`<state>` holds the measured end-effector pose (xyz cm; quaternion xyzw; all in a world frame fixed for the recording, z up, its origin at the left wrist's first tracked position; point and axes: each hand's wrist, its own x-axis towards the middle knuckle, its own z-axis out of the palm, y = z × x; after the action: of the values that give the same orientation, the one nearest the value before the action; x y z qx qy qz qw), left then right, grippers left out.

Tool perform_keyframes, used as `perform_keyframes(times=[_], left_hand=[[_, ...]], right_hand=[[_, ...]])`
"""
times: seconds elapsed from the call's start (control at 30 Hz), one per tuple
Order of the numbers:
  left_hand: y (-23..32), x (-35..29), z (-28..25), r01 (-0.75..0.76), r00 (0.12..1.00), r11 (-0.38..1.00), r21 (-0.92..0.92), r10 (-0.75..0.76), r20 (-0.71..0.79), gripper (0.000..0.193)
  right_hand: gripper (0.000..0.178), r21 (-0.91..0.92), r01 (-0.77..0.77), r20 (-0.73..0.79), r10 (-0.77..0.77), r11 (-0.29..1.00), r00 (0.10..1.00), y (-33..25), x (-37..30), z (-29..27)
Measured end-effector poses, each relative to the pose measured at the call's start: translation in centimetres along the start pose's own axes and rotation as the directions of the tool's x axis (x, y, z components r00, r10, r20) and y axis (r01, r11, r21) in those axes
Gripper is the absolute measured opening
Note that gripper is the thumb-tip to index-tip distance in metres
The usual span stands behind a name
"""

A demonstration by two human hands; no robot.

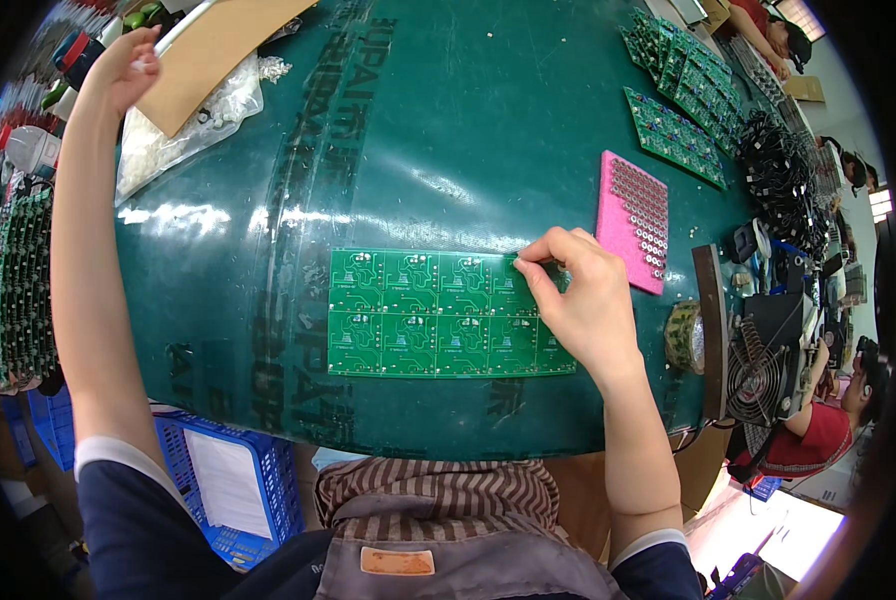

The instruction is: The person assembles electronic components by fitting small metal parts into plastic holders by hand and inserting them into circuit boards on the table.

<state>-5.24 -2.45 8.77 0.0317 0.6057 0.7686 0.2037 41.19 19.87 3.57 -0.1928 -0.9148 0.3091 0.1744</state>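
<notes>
A green printed circuit board panel (410,318) lies flat on the table in front of me, divided into several repeated sections. My right hand (590,300) reaches over its right end. Thumb and forefinger are pinched together at the panel's upper edge; whatever is between them is too small or hidden to name. Far left, my left hand (128,72) is raised with curled fingers beside a brown cardboard sheet (203,60). Something pale shows at its fingertips, but I cannot make it out. Under the cardboard rests a clear plastic bag of small white parts (158,150).
A pink foam block (618,235) with rows of small metal parts lies right of the panel. Populated circuit boards (678,135) are at the far right. A tape roll (684,336) and a fan (753,380) stand at right. Blue crate (283,490) below; co-workers beyond.
</notes>
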Motion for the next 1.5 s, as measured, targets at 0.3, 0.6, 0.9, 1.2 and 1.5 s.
perform_keyframes(times=[0.3,0.6,0.9,1.2,1.5], left_hand=[[-10.1,-23.4,10.3,0.57,0.807,0.74,-0.358,-0.423,0.412,0.047],[-15.5,-29.9,13.1,0.81,0.579,0.504,-0.3,-0.611,0.539,0.028],[-16.7,-31.4,15.6,0.733,0.597,0.673,-0.101,-0.566,0.568,0.035],[-18.0,-31.9,15.8,0.714,0.615,0.68,-0.168,-0.495,0.614,0.038],[-18.0,-32.2,15.8,0.715,0.661,0.657,-0.239,-0.523,0.539,0.029]], right_hand=[[0.01,-0.041,0.129,-0.074,-0.131,0.991,0.989,1.3,-0.7,-0.7],[0.009,-0.3,-0.129,-0.382,0.005,0.945,0.924,8.6,1.7,-4.2],[0.008,-0.445,-0.127,-0.406,-0.074,0.887,0.911,7.0,1.5,-3.7],[0.011,0.741,-0.066,-0.033,0.133,0.669,0.991,-2.8,-3.7,0.5],[0.009,0.685,-0.075,-0.016,0.118,0.725,0.993,-3.0,-3.8,0.3]])
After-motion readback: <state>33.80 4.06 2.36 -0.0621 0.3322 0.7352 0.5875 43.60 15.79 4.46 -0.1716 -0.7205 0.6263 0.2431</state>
